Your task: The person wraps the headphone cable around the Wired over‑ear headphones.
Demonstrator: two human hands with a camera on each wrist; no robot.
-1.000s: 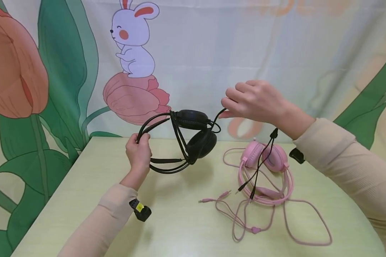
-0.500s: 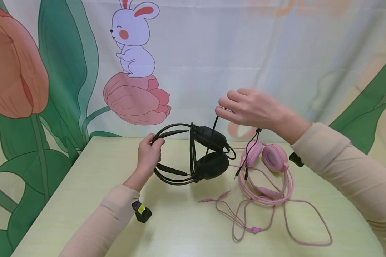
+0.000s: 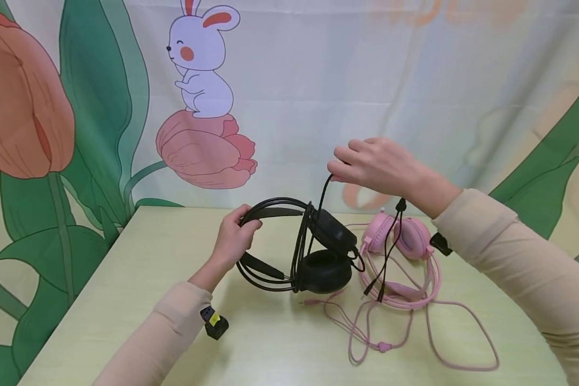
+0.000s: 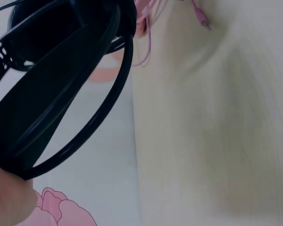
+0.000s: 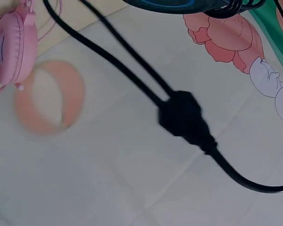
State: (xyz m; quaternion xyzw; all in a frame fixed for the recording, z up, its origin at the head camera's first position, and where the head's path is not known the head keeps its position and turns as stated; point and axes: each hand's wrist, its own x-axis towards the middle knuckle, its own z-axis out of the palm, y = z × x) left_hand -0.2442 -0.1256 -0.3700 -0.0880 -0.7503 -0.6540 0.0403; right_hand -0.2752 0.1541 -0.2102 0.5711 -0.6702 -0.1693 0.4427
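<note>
My left hand [image 3: 235, 236] grips the headband of the black headphones [image 3: 325, 271], which hang tilted above the table with both ear cups to the right. Several turns of black cable [image 3: 299, 249] wrap across the band near the cups. Higher and to the right, my right hand [image 3: 373, 166] pinches that cable, and a length of it runs down to the headphones. From under this hand dangles the cable's splitter [image 3: 401, 205], with two plug ends below it. In the right wrist view the splitter [image 5: 181, 115] is close up, and the fingers are mostly out of frame.
Pink headphones [image 3: 412, 238] lie on the table [image 3: 265, 343] at the right, their pink cable [image 3: 463, 367] looped in front. A printed curtain [image 3: 294, 107] hangs behind the table. A small black wrist camera [image 3: 215, 324] sits at the left cuff.
The black headphones and my left hand have moved right and down, with the cups now overlapping the pink headphones in view. My right hand has dropped slightly, still pinching the cable.
</note>
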